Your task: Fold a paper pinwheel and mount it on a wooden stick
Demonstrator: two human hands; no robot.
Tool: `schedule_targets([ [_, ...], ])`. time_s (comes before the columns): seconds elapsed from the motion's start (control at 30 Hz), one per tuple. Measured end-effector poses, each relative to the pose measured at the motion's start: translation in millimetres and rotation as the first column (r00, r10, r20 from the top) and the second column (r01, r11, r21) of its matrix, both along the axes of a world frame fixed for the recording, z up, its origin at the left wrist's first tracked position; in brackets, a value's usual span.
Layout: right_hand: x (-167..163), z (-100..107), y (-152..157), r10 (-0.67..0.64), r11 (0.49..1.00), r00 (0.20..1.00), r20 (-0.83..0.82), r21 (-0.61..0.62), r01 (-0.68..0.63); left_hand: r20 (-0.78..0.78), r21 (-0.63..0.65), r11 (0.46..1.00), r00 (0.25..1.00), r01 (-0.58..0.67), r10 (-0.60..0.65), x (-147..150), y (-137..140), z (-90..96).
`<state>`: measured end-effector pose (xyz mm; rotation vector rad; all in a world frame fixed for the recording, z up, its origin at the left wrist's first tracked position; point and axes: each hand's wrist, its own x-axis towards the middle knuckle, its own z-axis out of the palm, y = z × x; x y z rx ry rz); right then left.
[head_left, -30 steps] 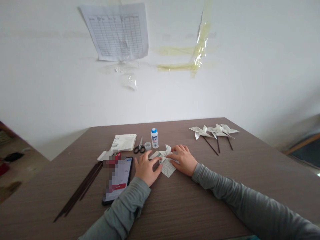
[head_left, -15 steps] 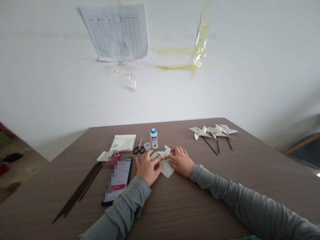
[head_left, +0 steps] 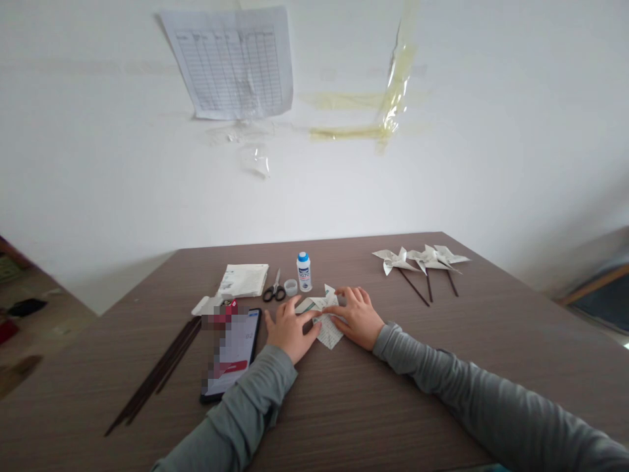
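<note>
On the table in front of me lies a printed-paper pinwheel (head_left: 330, 333) with folded points and no visible stick. My left hand (head_left: 291, 331) holds it from the left, index finger at its centre and thumb by its lower edge. From the right, my right hand (head_left: 360, 318) grips the same paper, its index fingertip meeting the left one at the middle. The fingers partly cover the folds. Just beyond stands a white glue bottle (head_left: 304, 274) with a blue top, beside a small clear cap (head_left: 291, 287) and black-handled scissors (head_left: 274, 293).
Three finished pinwheels (head_left: 393, 261) on dark sticks lie at the back right. A stack of paper squares (head_left: 243, 280) sits at the back left. Nearer are a phone (head_left: 236, 357), a small red item (head_left: 227, 309) and several dark sticks (head_left: 157, 373). A wall (head_left: 314, 203) rises behind the table.
Both hands stay on the paper pinwheel almost unmoved. The whole view shifts very slightly.
</note>
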<state>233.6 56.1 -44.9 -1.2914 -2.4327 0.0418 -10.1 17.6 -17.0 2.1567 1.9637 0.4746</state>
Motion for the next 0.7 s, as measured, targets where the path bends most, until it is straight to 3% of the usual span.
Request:
schedule_targets([
  [0.17,-1.5,7.7,-2.7,-0.013,0.998,1.000,0.028,-0.058,0.015,0.007,-0.001,1.000,1.000,0.002,-0.002,-1.9,1.0,-0.6],
  [0.37,0.2,5.1,3.6,-0.055,0.984,0.997,-0.056,-0.175,0.045,0.005,-0.018,1.000,1.000,-0.002,0.003,-3.0,1.5,-1.5],
  [0.53,7.5,-3.1,7.9,-0.044,0.996,0.982,-0.183,-0.082,0.030,0.003,0.009,1.000,1.000,0.012,-0.012,-3.7,-0.5,-1.8],
  [0.7,9.1,-9.8,7.2,-0.021,0.999,0.989,-0.145,0.039,0.027,0.012,-0.007,1.000,1.000,0.009,-0.009,-3.7,0.6,-2.1],
])
